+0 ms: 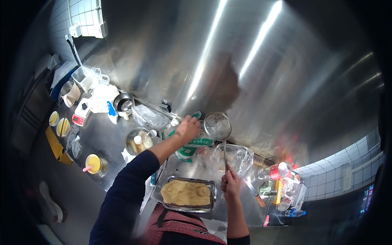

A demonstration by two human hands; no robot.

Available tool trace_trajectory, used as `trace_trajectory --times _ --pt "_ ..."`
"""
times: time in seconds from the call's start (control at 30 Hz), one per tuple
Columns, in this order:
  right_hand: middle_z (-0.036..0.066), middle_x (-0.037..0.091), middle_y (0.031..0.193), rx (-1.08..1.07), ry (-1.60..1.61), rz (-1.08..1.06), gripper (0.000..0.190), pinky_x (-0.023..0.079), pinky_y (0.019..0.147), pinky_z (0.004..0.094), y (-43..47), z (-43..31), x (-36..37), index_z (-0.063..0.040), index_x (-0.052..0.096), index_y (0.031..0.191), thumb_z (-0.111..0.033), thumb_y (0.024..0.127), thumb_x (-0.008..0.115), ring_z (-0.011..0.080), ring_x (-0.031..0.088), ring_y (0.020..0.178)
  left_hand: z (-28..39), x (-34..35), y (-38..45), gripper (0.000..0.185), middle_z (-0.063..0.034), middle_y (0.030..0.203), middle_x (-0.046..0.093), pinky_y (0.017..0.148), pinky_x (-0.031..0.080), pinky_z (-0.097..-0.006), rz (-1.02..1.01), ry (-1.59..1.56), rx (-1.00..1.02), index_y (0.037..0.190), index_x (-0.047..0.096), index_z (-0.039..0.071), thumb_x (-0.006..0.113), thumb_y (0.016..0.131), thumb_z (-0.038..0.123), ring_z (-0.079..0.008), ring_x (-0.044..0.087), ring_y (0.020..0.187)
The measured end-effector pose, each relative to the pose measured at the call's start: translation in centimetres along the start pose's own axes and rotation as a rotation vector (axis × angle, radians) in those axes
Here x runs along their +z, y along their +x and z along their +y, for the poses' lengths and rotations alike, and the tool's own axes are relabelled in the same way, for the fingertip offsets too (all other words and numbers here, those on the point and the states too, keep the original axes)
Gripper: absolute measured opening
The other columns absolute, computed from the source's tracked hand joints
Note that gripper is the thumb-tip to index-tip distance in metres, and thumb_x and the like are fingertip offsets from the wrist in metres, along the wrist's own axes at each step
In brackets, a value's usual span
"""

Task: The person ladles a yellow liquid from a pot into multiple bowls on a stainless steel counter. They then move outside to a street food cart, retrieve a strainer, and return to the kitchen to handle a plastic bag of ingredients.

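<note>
My right hand (230, 183) grips the handle of a round metal fine-mesh strainer (218, 126), whose bowl is raised near the steel wall. My left hand (189, 130) reaches to the top of a white and green printed plastic bag (187, 150); its fingers are bent at the bag, and whether they pinch it is unclear. Close to my body, a slab of yellowish dough (185, 193) lies in a rectangular metal tray (213, 196). A clear plastic bag (229, 159) with roundish things inside sits behind my right hand.
Left of my arm are a metal bowl (131, 146) with bottles, a yellow-filled cup (93, 163), a kitchen scale (81, 114) and a steel pot (123, 102). At right lie a wooden-handled knife (255, 193), a yellow box (277, 191) and a water bottle (294, 213).
</note>
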State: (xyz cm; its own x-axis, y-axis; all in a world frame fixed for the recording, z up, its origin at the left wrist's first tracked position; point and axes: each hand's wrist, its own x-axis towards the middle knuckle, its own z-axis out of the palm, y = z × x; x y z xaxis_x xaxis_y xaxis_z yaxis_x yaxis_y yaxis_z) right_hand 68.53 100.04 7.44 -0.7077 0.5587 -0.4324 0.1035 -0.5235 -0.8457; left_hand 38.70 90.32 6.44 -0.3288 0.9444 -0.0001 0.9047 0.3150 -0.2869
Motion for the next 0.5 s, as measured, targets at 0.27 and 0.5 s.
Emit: trace_trajectory --times 0.27,0.5 --pt "-0.007 0.042 0.067 0.01 0.0 0.001 0.045 0.025 0.041 0.018 -0.1 0.1 0.8 -0.005 0.044 0.144 -0.017 0.101 0.05 0.0017 0.034 0.049 -1.1 1.9 -1.3 0.016 -0.0015 0.104 0.066 0.093 0.034 -0.0369 0.211 0.02 0.121 0.093 0.071 0.022 0.059 0.083 0.02 -0.0199 0.055 0.103" --pt "0.005 0.051 0.068 -0.774 -0.822 0.18 0.038 0.041 0.052 0.032 1.9 2.3 0.0 -0.009 0.057 0.134 -0.011 0.096 0.053 0.0183 0.053 0.058 -1.3 -0.7 -2.4 0.018 -0.0072 0.101 0.06 0.084 0.044 -0.0394 0.388 -0.379 -0.313 0.092 0.068 0.013 0.065 0.074 0.013 -0.0256 0.056 0.101"
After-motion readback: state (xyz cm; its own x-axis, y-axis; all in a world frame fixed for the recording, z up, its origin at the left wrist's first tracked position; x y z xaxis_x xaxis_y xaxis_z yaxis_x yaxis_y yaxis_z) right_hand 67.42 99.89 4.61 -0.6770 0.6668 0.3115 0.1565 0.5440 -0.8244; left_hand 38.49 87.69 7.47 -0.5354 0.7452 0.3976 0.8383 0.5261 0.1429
